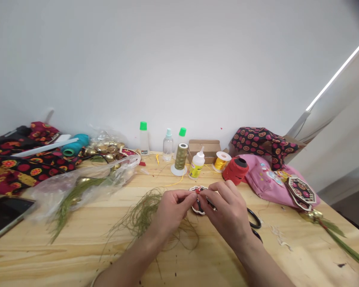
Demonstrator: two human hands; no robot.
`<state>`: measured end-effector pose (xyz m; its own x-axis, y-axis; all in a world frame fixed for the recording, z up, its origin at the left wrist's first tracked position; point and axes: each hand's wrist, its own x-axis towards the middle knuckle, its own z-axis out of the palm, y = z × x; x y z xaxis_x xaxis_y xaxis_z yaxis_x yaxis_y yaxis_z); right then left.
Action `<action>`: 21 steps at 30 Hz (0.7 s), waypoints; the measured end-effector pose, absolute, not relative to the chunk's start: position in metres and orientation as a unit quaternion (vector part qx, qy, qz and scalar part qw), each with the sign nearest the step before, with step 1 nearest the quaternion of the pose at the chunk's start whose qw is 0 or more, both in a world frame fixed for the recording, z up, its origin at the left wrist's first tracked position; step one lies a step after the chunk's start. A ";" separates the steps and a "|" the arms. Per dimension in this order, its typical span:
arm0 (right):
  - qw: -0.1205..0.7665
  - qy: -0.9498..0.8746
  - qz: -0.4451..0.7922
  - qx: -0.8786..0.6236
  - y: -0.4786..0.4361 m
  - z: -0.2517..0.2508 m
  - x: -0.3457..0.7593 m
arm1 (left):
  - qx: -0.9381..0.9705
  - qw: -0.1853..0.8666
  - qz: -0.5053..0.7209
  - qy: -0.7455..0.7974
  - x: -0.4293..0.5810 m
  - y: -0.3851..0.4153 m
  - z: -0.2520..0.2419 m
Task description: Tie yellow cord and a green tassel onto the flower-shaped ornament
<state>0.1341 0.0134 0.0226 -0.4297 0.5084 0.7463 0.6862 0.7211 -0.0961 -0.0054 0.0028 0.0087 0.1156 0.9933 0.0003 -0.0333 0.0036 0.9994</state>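
Both my hands meet over a small flat ornament (198, 190) with a white edge and red and black pattern, at the middle of the wooden table (77, 255). My left hand (171, 209) pinches its near left side, fingers closed. My right hand (227, 209) is closed on its right side, fingertips at a small red piece on top. A loose bundle of olive green threads (137, 215) lies just left of my left hand. Black scissors (254, 223) lie partly hidden under my right wrist.
Behind the hands stand a glue bottle (196, 164), an olive thread cone (180, 158), a gold spool (221, 161), a red spool (235, 169), spray bottles (168, 145) and a cardboard box (208, 147). Patterned fabric (14, 163), a plastic bag (86, 181) and a tablet (2, 217) lie left; a pink pouch (265, 177) and a finished octagonal ornament (300, 191) lie right.
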 end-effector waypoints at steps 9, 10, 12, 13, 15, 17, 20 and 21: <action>0.417 -0.829 -0.107 -0.357 0.014 0.022 0.130 | 0.528 0.528 0.489 0.450 -0.005 0.002 0.007; 0.420 -0.827 -0.101 -0.359 0.014 0.022 0.129 | 0.528 0.528 0.489 0.451 -0.005 0.002 0.007; 0.426 -0.826 -0.080 -0.360 0.015 0.021 0.129 | 0.530 0.524 0.487 0.456 -0.005 0.001 0.007; 0.429 -0.826 -0.067 -0.360 0.016 0.020 0.129 | 0.531 0.521 0.485 0.460 -0.005 0.001 0.008; 0.433 -0.826 -0.031 -0.359 0.018 0.019 0.130 | 0.535 0.514 0.484 0.465 -0.005 0.001 0.008; 0.438 -0.824 0.013 -0.359 0.020 0.018 0.132 | 0.538 0.513 0.482 0.463 -0.006 0.001 0.008; 0.437 -0.822 0.062 -0.360 0.023 0.017 0.134 | 0.536 0.520 0.482 0.457 -0.005 0.001 0.008; 0.435 -0.822 0.066 -0.361 0.024 0.017 0.134 | 0.535 0.521 0.483 0.457 -0.005 0.001 0.008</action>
